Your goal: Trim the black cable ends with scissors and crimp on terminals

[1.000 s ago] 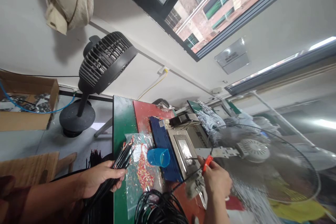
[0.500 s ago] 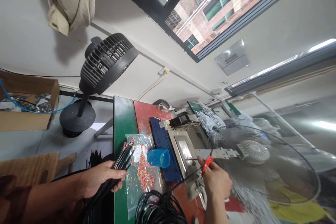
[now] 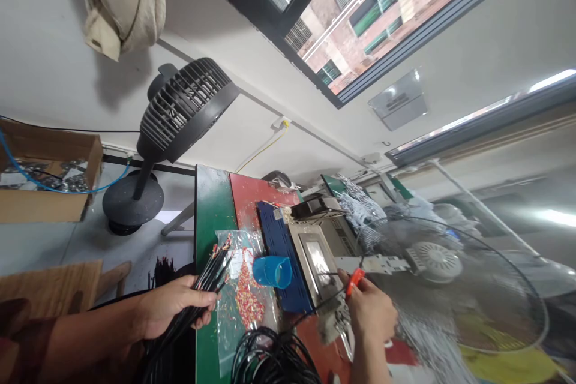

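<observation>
My left hand (image 3: 186, 303) is closed around a bundle of black cables (image 3: 215, 273), whose stripped ends show reddish and pale wires. The bundle slants up over the left edge of the green table. At the right, my right hand (image 3: 371, 312) is closed, with a red-orange piece (image 3: 355, 281) between thumb and fingers; its kind is hard to make out. A single black cable (image 3: 317, 307) runs from the coil of black cable (image 3: 274, 360) up to these fingers. Just left of that hand stands a machine (image 3: 292, 246) with a blue side and metal top.
A plastic bag (image 3: 225, 336) with red and yellow scraps lies on the green table (image 3: 207, 204), beside a blue cup (image 3: 271, 271). A large fan (image 3: 436, 261) stands close at the right. Beyond the table's left side are a black fan (image 3: 180, 108) and a cardboard box (image 3: 49, 207).
</observation>
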